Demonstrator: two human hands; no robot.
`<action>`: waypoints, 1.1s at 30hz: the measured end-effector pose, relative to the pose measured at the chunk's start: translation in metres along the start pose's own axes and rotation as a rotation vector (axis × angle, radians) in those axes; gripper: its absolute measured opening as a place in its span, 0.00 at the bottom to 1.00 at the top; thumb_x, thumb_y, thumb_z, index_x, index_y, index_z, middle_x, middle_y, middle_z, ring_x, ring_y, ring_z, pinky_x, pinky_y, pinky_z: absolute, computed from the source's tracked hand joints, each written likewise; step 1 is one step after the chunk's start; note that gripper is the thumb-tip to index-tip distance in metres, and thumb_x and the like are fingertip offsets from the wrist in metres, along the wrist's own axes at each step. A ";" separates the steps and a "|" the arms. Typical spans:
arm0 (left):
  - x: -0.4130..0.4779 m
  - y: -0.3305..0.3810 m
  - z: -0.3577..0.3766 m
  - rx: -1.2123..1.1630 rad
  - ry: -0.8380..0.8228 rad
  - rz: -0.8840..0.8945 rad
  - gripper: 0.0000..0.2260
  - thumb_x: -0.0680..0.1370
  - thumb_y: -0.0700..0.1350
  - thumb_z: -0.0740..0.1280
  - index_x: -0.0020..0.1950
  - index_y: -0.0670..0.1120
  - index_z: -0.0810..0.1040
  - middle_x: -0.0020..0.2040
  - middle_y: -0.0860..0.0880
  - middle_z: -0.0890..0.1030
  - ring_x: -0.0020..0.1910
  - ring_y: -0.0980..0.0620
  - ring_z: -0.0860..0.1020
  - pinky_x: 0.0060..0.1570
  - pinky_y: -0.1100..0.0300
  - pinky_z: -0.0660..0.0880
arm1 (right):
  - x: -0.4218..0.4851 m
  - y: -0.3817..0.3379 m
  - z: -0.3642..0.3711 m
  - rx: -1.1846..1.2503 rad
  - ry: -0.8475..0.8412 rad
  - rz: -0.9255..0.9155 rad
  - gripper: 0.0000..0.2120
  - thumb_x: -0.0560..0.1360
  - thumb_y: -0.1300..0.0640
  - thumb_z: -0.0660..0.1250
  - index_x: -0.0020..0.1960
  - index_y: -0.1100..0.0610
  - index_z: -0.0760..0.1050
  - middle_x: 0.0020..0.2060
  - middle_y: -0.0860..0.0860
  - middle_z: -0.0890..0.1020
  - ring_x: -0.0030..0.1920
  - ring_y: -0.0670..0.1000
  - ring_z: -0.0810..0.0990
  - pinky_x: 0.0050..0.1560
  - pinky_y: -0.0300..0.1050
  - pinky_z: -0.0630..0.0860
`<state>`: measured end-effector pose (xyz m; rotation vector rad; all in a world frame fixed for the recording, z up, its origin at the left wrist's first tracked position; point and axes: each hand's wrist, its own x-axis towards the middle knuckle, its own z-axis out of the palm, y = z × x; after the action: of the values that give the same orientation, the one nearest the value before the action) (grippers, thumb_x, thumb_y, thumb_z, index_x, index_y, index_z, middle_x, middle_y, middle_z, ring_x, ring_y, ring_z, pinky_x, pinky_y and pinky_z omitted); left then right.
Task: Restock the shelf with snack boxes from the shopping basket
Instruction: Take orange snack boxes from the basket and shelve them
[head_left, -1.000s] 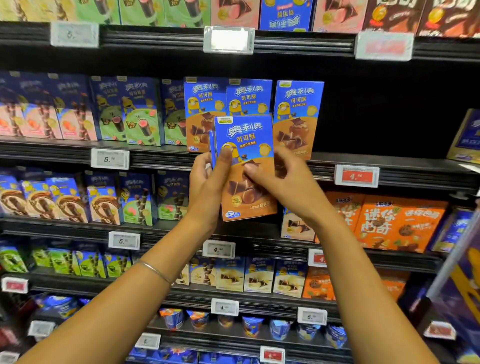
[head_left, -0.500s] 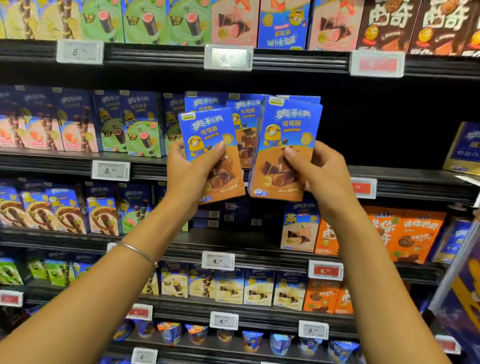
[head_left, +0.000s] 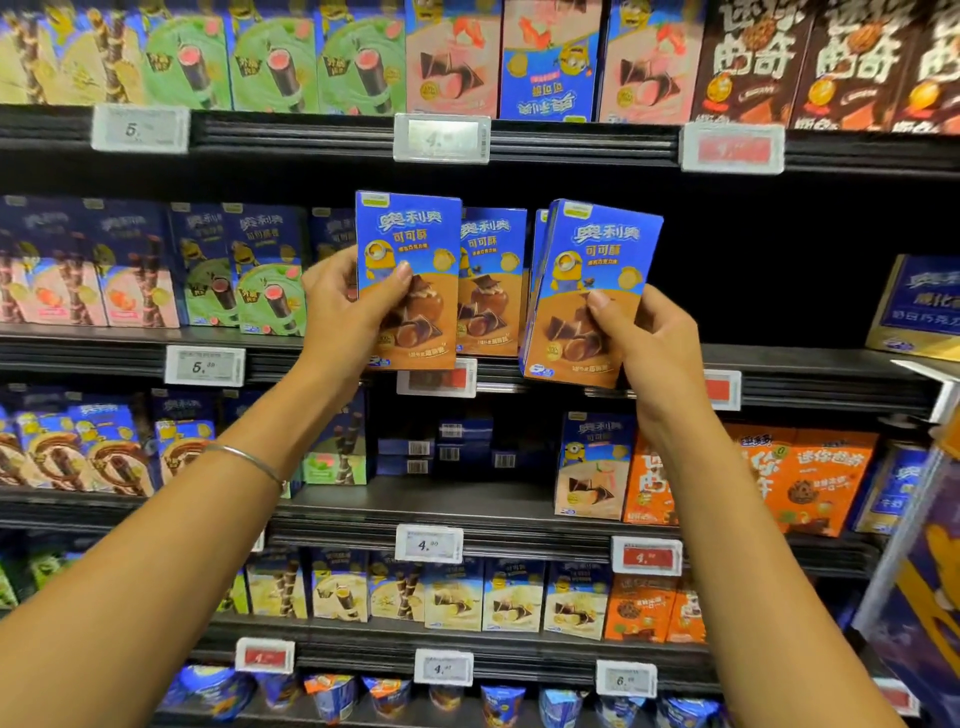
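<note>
Snack box (head_left: 410, 244) between left fingers (head_left: 402, 274)

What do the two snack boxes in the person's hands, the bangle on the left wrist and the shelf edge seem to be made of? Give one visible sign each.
Left-hand box and right-hand box: probably thin printed card, slightly glossy; crisp folded edges, flat faces.
Bangle: likely metal; thin, silvery, shiny.
Shelf edge: dark and matte, ribbed; metal or plastic, unclear.

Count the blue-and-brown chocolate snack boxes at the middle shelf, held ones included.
3 clearly: one in the left hand, one standing on the shelf between the hands, one in the right hand. A blue edge behind that one may be a fourth.
</note>
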<state>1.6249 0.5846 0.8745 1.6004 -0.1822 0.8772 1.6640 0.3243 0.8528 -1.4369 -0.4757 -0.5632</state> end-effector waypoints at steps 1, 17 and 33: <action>0.002 -0.002 -0.001 -0.001 -0.006 -0.012 0.21 0.75 0.56 0.74 0.63 0.46 0.81 0.70 0.38 0.78 0.69 0.39 0.78 0.65 0.38 0.79 | 0.002 0.001 0.001 -0.022 0.004 -0.010 0.15 0.79 0.49 0.71 0.62 0.55 0.79 0.54 0.50 0.86 0.51 0.47 0.87 0.44 0.40 0.82; 0.018 -0.027 0.021 -0.098 -0.006 0.020 0.16 0.83 0.49 0.70 0.71 0.49 0.76 0.64 0.47 0.84 0.60 0.50 0.85 0.51 0.55 0.84 | 0.011 0.003 0.023 -0.076 -0.023 -0.037 0.16 0.81 0.51 0.68 0.67 0.54 0.75 0.59 0.49 0.84 0.56 0.47 0.85 0.50 0.42 0.84; 0.030 -0.053 0.046 0.279 0.140 0.071 0.24 0.85 0.60 0.62 0.80 0.55 0.64 0.76 0.44 0.62 0.71 0.52 0.65 0.66 0.58 0.68 | 0.024 0.008 0.025 -0.136 0.006 0.023 0.17 0.80 0.48 0.68 0.67 0.52 0.75 0.57 0.46 0.84 0.54 0.45 0.85 0.45 0.36 0.83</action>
<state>1.6959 0.5673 0.8533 1.7898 -0.0171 1.1037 1.6887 0.3481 0.8637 -1.5676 -0.4220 -0.5899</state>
